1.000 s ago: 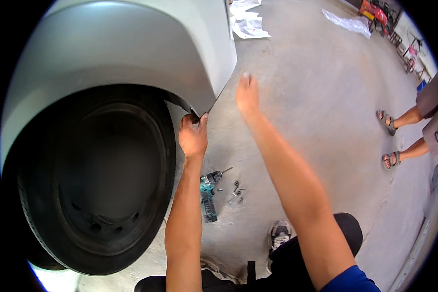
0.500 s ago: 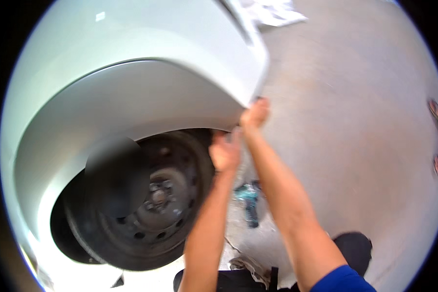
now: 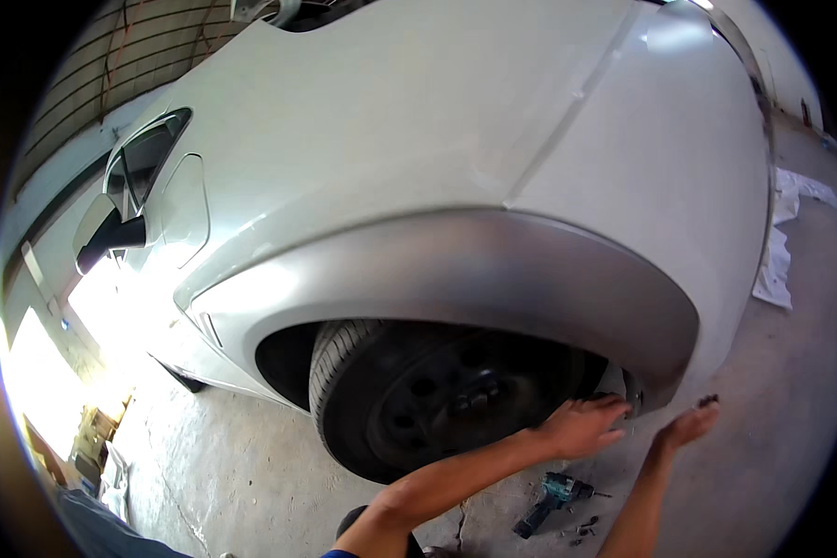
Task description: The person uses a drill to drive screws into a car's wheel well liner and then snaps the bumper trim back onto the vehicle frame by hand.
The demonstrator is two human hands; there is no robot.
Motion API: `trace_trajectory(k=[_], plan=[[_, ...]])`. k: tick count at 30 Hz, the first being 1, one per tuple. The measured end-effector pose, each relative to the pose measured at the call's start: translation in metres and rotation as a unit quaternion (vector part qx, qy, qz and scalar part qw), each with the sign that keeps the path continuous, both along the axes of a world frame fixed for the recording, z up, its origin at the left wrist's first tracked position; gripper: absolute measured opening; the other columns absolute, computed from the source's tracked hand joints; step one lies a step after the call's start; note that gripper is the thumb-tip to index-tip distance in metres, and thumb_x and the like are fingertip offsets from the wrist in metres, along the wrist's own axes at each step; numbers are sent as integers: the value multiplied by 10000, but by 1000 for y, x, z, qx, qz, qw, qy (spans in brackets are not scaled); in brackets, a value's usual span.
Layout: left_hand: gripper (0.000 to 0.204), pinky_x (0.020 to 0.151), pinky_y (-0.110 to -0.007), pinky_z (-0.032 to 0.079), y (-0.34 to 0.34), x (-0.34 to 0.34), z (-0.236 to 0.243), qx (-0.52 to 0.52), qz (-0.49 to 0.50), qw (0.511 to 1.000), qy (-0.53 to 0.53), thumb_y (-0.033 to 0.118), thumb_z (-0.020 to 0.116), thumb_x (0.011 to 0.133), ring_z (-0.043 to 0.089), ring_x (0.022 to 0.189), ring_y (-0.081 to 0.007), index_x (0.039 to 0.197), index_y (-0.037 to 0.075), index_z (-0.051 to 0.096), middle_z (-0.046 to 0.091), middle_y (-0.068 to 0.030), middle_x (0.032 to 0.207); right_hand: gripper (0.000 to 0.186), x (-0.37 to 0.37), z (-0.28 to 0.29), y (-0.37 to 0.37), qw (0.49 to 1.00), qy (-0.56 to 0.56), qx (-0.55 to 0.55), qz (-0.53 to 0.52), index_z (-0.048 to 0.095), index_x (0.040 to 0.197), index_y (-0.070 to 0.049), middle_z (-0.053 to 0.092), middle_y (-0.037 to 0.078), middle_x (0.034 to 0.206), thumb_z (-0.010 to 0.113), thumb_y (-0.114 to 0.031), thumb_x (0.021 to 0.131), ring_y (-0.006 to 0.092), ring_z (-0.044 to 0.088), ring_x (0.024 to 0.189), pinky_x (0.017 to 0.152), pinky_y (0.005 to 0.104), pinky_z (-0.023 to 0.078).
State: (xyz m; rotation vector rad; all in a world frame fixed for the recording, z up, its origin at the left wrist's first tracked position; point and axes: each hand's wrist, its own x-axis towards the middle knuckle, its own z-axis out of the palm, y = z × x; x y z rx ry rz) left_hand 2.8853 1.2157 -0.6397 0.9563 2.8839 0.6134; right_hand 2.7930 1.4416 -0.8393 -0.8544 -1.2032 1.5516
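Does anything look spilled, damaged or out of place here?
Small dark loose hardware pieces lie scattered on the grey concrete floor beside a teal-and-black cordless drill, where they might get lost. A crumpled white plastic-like sheet beyond the pale silver car looks discarded. No spill shows.

Blue sleeve (image 3: 338, 553) on left arm; dark legwear (image 3: 351, 521); left hand (image 3: 581, 429), right hand (image 3: 686, 429) bare.

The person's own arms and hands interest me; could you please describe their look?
The left hand and right hand are bare, with no gloves or watch visible. Both forearms are uncovered; a bit of blue sleeve shows on the left arm.
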Motion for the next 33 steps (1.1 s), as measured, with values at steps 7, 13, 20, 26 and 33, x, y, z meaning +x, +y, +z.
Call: trace_trajectory(k=[7, 13, 20, 26, 33], plan=[[424, 905, -385, 538, -97, 65, 161, 274, 102, 952, -86, 311, 573, 1013, 668, 1091, -266, 1343, 50, 526, 624, -124, 1274, 489, 100, 278, -88, 892, 377, 158, 190, 568, 843, -30, 564, 113, 823, 273, -339, 1084, 236, 565, 806, 733, 395, 449], [527, 1052, -467, 436, -149, 116, 215, 784, 181, 583, -115, 469, 387, 1074, 542, 1264, -281, 1401, 59, 434, 565, -120, 1361, 304, 159, 469, -176, 346, 578, 409, 616, 478, 622, -132, 468, -12, 615, 541, -206, 910, 150, 463, 506, 488, 310, 377], [379, 927, -404, 513, -124, 93, 223, 846, 248, 469, -53, 413, 603, 1009, 629, 1075, -202, 1204, 91, 565, 651, -57, 1151, 376, 81, 479, -214, 418, 521, 460, 586, 394, 550, -80, 367, 53, 529, 607, -185, 841, 251, 384, 445, 459, 373, 304], [313, 850, -361, 553, -123, 96, 222, 840, 254, 479, -21, 416, 618, 1001, 623, 909, -159, 1097, 123, 570, 608, -14, 978, 415, 96, 474, -222, 452, 506, 510, 530, 360, 577, -71, 340, 76, 544, 586, -215, 894, 279, 382, 471, 497, 401, 300], [277, 866, -348, 556, -140, 106, 213, 847, 202, 481, -101, 372, 592, 1019, 603, 936, -127, 1144, 125, 575, 599, 10, 1020, 450, 112, 462, -227, 484, 415, 578, 510, 338, 591, -47, 329, 95, 550, 517, -239, 956, 291, 364, 483, 503, 408, 261]])
